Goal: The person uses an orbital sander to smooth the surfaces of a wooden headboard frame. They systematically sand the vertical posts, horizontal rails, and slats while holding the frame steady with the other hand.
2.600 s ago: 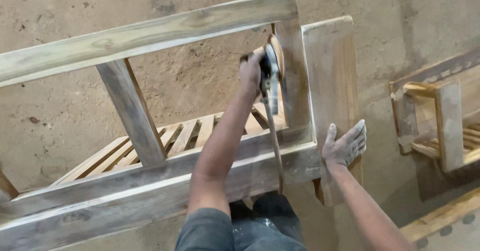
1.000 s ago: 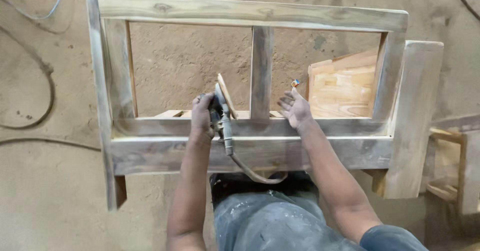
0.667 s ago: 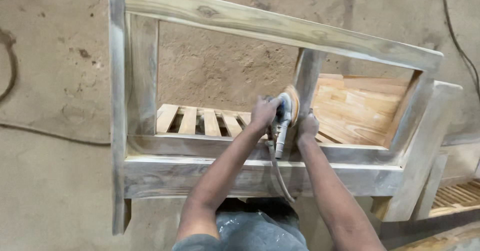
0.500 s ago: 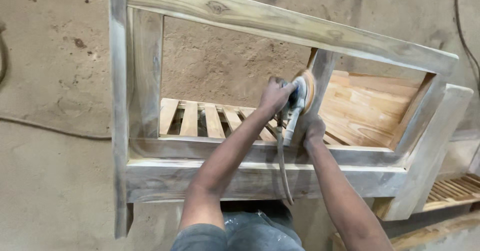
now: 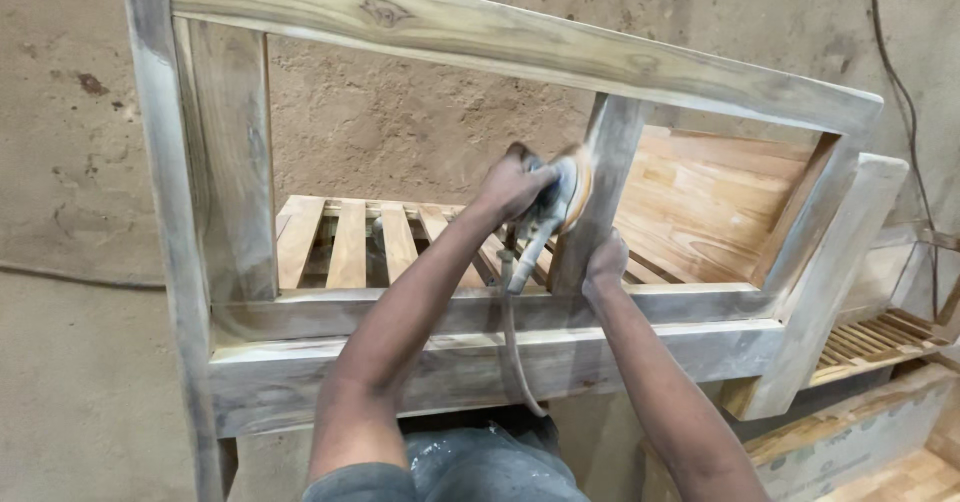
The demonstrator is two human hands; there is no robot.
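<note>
Resting between hands (image 5: 560,224): sander (image 5: 555,202)

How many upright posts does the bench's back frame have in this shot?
3: the left end post, the middle post that the left hand's sander presses on and the right hand grips, and the slanted right end post. None seems hidden.

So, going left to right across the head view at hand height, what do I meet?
Left post → seat slats → left hand → sander → middle post → right post.
</note>
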